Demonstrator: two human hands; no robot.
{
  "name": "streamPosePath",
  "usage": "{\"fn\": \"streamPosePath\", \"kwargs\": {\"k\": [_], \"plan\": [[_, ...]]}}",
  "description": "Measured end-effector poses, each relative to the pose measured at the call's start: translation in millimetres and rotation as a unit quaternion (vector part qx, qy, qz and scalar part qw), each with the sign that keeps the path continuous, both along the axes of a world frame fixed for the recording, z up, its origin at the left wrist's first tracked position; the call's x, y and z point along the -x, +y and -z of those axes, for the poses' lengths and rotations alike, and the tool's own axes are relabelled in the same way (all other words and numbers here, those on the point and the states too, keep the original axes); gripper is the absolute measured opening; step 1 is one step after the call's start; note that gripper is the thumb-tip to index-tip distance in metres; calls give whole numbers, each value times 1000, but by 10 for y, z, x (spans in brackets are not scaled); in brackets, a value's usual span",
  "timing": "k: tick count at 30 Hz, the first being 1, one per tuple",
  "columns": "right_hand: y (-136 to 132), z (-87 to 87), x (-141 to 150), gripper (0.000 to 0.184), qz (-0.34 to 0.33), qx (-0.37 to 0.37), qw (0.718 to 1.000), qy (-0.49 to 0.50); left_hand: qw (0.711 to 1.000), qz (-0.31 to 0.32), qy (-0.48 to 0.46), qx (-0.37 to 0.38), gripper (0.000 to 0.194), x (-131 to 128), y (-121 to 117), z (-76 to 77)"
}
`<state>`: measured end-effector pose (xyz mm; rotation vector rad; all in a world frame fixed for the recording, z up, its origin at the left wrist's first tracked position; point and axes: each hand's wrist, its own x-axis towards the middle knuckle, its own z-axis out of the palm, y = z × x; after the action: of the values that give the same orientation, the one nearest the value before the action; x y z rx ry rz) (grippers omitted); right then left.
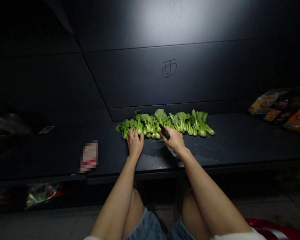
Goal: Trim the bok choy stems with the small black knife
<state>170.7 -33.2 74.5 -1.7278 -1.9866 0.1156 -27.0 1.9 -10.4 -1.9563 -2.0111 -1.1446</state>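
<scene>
“Head view: what to make of the greens (182, 122)?”

“Lined up in one long row on the dark shelf (230, 146), leaves toward the back panel (137, 80), pale bases toward the person. Just beyond both hands, and reaching out past the right hand (175, 141) on its outer side.”

“And the left hand (135, 144)?”

“Fingers spread, at the row's near-left end, touching or almost touching the bases.”

“Right one?”

“Closed around a black piece (164, 131), poking out past the thumb side. Maybe a spray bottle top, judging by the clear thing (174, 152) under the wrist. Too dark to be sure.”

“Any sign of how much is done?”

“Looks well along as a row: packed close, though a bit uneven, with a few bases slanting outward to the right of the right hand. Wet marks (152, 160) between the hands, nearer the person, so perhaps some wetting done too.”

“And left to do?”

“Perhaps a little straightening at that slanted end. Can't tell about more wetting.”
</scene>
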Motion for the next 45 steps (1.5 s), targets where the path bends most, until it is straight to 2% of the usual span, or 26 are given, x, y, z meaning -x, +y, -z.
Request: {"fn": "streamPosePath", "kwargs": {"k": [10, 17, 24, 37, 45], "plan": [[-30, -72, 99, 31, 0, 35, 999, -28, 1000, -8, 6, -18, 47, 35, 9, 41], [-15, -61, 145, 30, -28, 18, 999, -17, 1000, -14, 5, -13, 47, 107, -14, 18], [-11, -67, 212, 30, -22, 31, 999, -23, 1000, -27, -4, 0, 46, 155, -29, 7], [2, -60, 348, 28, -57, 28, 997, -37, 999, -30, -25, 30, 48, 203, -56, -4], [-2, -61, 473, 28, -95, 1, 994, -51, 998, -37, -29, 29, 46, 315, -114, -14]]}}
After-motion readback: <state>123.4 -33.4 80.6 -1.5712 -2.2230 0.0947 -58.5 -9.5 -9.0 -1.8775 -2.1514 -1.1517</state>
